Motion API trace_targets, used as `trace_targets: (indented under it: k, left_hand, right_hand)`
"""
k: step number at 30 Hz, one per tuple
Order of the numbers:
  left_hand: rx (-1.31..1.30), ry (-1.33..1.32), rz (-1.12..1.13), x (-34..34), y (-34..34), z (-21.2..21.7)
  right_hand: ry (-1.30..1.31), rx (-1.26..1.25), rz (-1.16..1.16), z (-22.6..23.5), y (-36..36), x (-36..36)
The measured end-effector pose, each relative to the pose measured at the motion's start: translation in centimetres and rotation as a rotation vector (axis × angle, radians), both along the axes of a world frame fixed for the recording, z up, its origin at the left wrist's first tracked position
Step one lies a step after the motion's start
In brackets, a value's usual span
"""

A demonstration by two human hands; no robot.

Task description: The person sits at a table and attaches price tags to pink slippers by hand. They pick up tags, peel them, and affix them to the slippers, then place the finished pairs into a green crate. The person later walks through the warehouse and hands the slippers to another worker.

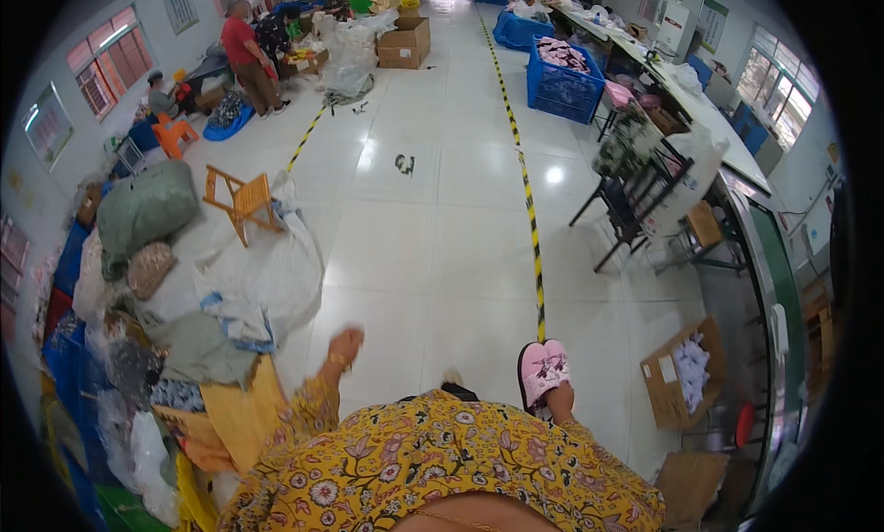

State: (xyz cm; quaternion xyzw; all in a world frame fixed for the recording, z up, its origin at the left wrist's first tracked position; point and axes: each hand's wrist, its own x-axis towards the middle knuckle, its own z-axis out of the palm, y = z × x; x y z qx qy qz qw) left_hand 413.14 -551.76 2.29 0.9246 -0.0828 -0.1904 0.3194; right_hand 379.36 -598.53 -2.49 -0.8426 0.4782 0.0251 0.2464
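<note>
My right hand [560,400] is closed round a pair of pink slippers [545,371] with dark soles and a dark printed pattern. It carries them out in front of my right side, above the floor. The slippers are pressed together, toes pointing forward. My left hand [344,346], with a bracelet at the wrist, hangs in the air on the left, near a white plastic sheet. No object shows in it; motion smears its fingers. A dark shoe with a light toe [452,379] shows below my patterned yellow top.
Left of me lie cloth heaps, a green sack [149,210] and a folding wooden chair [243,202]. On the right stand a carton of white pieces [683,374], a black chair [635,201] and a blue crate [565,86]. Striped tape [532,219] runs ahead; people work farther back.
</note>
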Motion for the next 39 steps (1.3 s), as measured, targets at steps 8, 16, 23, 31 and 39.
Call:
trace_targets:
  k: [8,16,23,31,39]
  left_hand:
    - [0.583,0.822,-0.152,1.3,8.1,-9.4]
    - [0.639,0.489,-0.513,34.9,-5.4,-17.6]
    - [-0.297,-0.086,0.027,78.9,-41.8,6.1]
    - [0.493,0.208,-0.590,86.5,-34.5,-12.9]
    - [0.556,0.881,-0.036,98.7,-40.1,-9.8]
  right_hand:
    - [-0.231,-0.057,0.138,0.8,-15.3,32.7]
    - [-0.093,-0.100,0.076,-3.5,-27.5,51.2]
    - [-0.186,-0.037,-0.039,-2.9,-39.5,73.0]
    - [-0.040,-0.338,0.432,-9.7,-55.9,102.1]
    - [-0.275,-0.046,0.231,-2.9,-66.2,133.7]
